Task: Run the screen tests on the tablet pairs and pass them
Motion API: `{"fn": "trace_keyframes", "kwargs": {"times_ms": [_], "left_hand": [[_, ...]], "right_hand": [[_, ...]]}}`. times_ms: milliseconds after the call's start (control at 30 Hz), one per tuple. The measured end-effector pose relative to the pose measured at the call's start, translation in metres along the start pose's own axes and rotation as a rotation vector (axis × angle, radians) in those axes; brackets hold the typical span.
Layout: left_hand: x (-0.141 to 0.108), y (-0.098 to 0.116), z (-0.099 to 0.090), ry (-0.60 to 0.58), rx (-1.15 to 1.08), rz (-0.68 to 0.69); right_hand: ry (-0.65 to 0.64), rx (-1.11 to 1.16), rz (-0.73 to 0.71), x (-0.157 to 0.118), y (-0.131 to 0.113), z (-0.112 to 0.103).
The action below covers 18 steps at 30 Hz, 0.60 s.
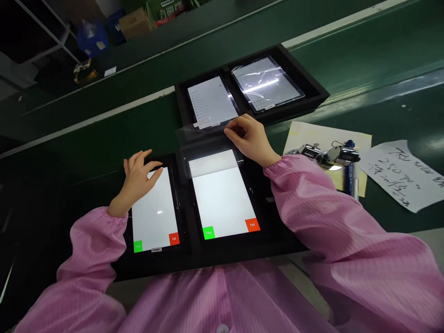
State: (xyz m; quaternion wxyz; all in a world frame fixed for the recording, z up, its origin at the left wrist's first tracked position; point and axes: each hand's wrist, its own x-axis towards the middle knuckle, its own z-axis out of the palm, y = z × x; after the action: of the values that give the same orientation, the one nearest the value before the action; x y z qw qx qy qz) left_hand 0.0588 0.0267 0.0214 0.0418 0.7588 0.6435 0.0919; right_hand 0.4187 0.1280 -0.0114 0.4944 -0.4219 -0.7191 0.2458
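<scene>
My right hand [251,138] pinches the edge of a clear protective film [208,134] that lifts above the top of a tablet [222,199]. That tablet's white screen shows a green Pass button [208,232] and a red Fail button [252,225]. My left hand [138,180] rests its fingertips near the top of a second tablet [154,217], which shows the same white test screen. Both tablets lie in a black tray [208,259]. Beyond them, a black tray [287,58] holds two more tablets [211,101] [267,83], the right one under glossy film.
To the right lie a cream paper sheet [326,148], a metal tool [322,155], a blue marker [350,171] and a handwritten note [398,175]. A green conveyor belt [381,92] runs behind the trays. A blue bag [92,39] and a cardboard box [135,23] stand farther back.
</scene>
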Motion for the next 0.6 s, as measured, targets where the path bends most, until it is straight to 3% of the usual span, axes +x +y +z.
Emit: {"fn": "trace_keyframes", "kwargs": {"times_ms": [167, 300, 400, 500, 600], "left_hand": [[0.017, 0.010, 0.006, 0.026, -0.063, 0.056], [0.001, 0.006, -0.003, 0.018, -0.028, 0.125], [-0.047, 0.001, -0.022, -0.045, 0.027, 0.304], [-0.117, -0.005, -0.038, -0.246, 0.107, 0.506], [-0.176, -0.019, -0.040, -0.284, 0.232, 0.508]], "right_hand": [[-0.006, -0.009, -0.013, 0.000, -0.001, 0.000], [-0.002, -0.010, -0.029, -0.001, 0.000, 0.000], [0.008, -0.011, -0.034, -0.001, 0.002, 0.000], [0.012, -0.014, -0.034, -0.002, 0.002, -0.001], [0.005, -0.035, -0.011, -0.002, 0.000, -0.002]]}}
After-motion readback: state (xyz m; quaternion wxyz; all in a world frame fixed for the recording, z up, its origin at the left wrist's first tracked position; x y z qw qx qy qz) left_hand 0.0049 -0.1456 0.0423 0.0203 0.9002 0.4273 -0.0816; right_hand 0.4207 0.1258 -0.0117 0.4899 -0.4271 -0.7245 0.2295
